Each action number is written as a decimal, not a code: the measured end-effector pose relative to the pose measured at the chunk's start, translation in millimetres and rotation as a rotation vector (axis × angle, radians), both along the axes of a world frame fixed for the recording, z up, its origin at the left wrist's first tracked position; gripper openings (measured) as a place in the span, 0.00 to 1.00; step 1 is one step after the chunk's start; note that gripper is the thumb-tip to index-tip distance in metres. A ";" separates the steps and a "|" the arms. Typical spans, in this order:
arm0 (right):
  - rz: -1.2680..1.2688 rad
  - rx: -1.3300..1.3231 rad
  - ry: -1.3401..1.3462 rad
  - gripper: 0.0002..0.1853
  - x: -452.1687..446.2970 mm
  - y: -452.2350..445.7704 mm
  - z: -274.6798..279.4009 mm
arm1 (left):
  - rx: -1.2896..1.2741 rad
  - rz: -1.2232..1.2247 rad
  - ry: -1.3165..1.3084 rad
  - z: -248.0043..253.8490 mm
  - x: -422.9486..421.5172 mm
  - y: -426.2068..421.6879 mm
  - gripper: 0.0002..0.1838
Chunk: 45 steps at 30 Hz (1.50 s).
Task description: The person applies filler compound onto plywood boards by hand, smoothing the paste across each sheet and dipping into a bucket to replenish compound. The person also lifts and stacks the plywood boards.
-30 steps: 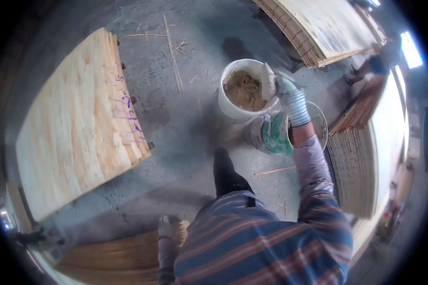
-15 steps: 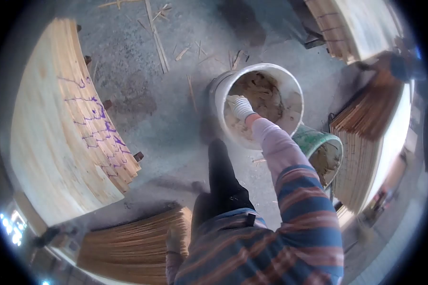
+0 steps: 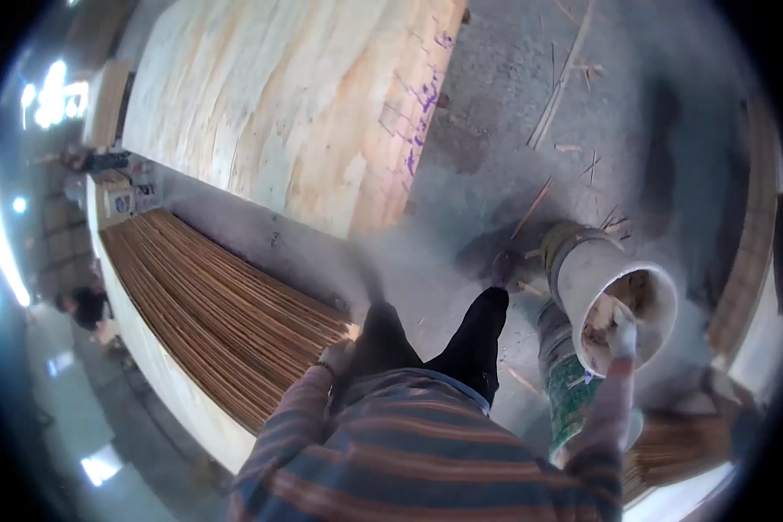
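Observation:
My right hand [image 3: 622,335], in a pale glove, reaches inside a white bucket [image 3: 572,287]. The fingers look closed beside the brown, paste-like filler [image 3: 632,291]; what they grip is blurred. My left hand [image 3: 337,355] rests at the near corner of a tall stack of thin brown wood sheets [image 3: 226,300]. Its fingers lie along the stack's edge, partly hard to make out, with nothing visible in them. Under and beside the white bucket stands a green bucket [image 3: 570,396], partly hidden by my right arm.
A large stack of pale plywood [image 3: 261,113] with purple marks on its edge lies ahead to the left. Wood strips [image 3: 561,78] and splinters litter the concrete floor. More sheets [image 3: 679,448] stand at the lower right. A person [image 3: 87,309] is at the far left.
My view has swung left, so the buckets now appear farther right and the brown stack shows more fully. The right hand is still inside the white bucket; the left hand now shows at the stack's corner.

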State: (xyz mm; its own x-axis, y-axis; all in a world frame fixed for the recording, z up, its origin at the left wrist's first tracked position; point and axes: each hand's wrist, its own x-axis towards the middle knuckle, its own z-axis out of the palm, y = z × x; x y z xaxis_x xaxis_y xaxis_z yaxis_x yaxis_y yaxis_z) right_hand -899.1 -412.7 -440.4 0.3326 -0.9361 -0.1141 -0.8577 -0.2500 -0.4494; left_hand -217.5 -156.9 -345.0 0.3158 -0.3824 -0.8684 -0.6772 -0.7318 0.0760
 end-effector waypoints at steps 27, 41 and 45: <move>-0.439 0.358 -1.312 0.14 827.7 -234.1 190.8 | -0.590 -0.170 -0.705 -74.4 618.1 -368.9 0.30; -0.484 0.494 -1.698 0.15 1174.8 -489.4 128.7 | -0.521 0.208 -0.810 -82.9 695.8 -432.9 0.33; -0.510 0.620 -1.692 0.14 1204.6 -468.8 90.8 | -0.544 0.150 -0.836 -76.0 693.3 -431.1 0.33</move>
